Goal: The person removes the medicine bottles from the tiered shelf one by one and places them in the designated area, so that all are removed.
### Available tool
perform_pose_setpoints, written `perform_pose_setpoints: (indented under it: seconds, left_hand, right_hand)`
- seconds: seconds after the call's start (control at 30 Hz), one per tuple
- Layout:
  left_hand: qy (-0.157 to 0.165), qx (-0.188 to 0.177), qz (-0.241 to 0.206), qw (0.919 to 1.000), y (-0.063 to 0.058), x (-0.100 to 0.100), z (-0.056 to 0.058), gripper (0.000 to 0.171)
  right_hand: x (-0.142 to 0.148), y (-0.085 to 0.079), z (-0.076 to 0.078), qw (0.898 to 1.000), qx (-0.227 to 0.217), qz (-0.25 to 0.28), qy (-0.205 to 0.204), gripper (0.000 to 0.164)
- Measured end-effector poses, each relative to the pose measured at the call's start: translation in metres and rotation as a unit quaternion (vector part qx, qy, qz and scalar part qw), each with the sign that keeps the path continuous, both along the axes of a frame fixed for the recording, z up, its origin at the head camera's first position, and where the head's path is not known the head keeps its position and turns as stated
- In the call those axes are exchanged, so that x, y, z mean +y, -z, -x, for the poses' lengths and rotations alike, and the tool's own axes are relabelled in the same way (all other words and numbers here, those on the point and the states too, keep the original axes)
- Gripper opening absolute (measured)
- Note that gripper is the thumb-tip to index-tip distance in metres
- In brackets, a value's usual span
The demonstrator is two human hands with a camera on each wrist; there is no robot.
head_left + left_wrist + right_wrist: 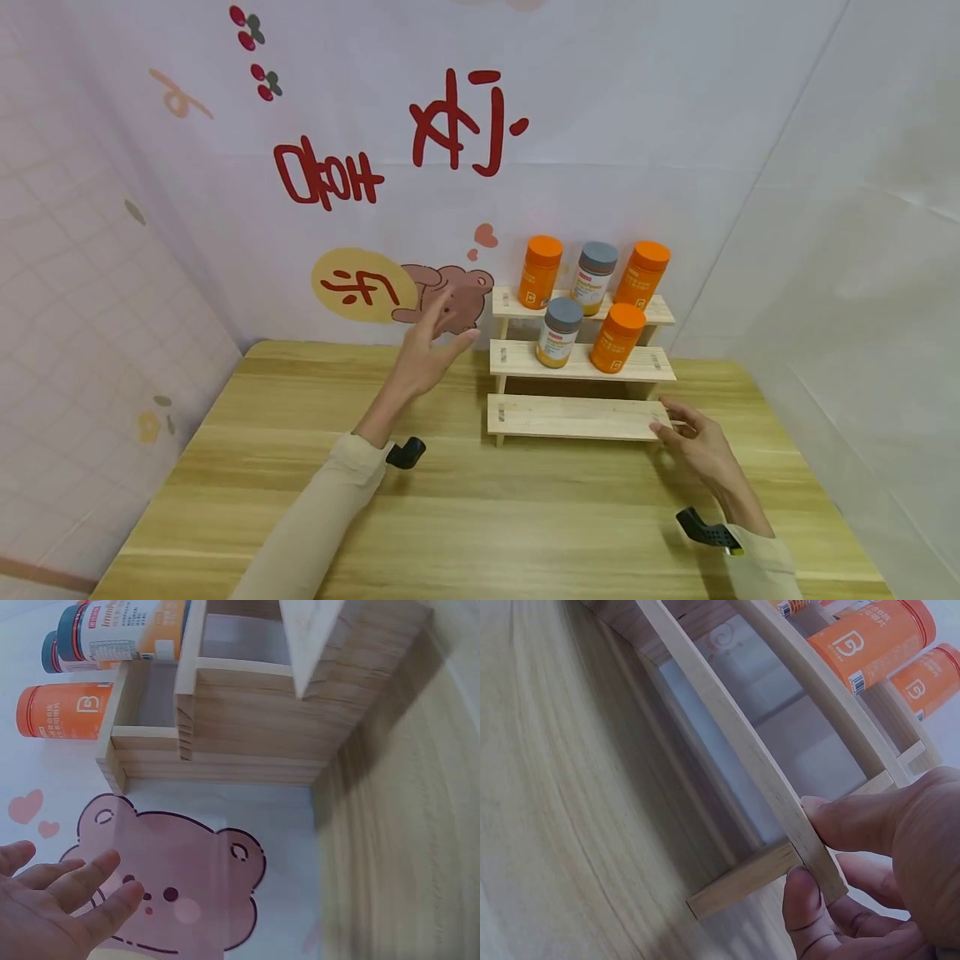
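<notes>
A three-step wooden shelf (577, 417) stands on the table against the back wall. My right hand (697, 442) pinches the right end of its lowest board, thumb on top and fingers beneath, as the right wrist view shows. My left hand (429, 354) is raised in the air left of the shelf, fingers spread, touching nothing. On the top step stand an orange bottle (538, 275), a grey-capped bottle (592, 279) and another orange bottle (641, 277). The middle step holds a grey-capped bottle (558, 335) and an orange bottle (618, 340). Nothing stands on the lowest board.
The wood-grain table (480, 517) spreads in front of the shelf and to both sides. Behind it rises a white wall covering (637, 108) with red lettering and a pink bear print (457, 292). Pale side walls flank the table.
</notes>
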State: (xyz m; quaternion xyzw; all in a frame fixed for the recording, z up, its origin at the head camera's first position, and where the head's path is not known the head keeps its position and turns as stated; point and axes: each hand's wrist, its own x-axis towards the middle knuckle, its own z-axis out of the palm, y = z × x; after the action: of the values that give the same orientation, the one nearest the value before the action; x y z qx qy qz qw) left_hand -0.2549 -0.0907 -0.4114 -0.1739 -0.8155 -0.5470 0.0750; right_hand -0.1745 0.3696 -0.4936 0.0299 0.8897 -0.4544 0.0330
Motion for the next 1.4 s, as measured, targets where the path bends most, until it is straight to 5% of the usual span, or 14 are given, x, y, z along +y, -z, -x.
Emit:
perform_pose_setpoints:
  seconds: [0.5,1.4]
  left_hand:
    - [0.014,-0.015,-0.013,0.9997,-0.021,0.021,0.019,0.084]
    - [0.044,-0.061,-0.059,0.9954,-0.042,0.054,0.051,0.076]
  right_hand:
    - [0.003,0.005,-0.001,0.998,0.013,0.058,0.003,0.071]
    - [0.001,0.003,0.001,1.0,0.002,0.03,0.001,0.072]
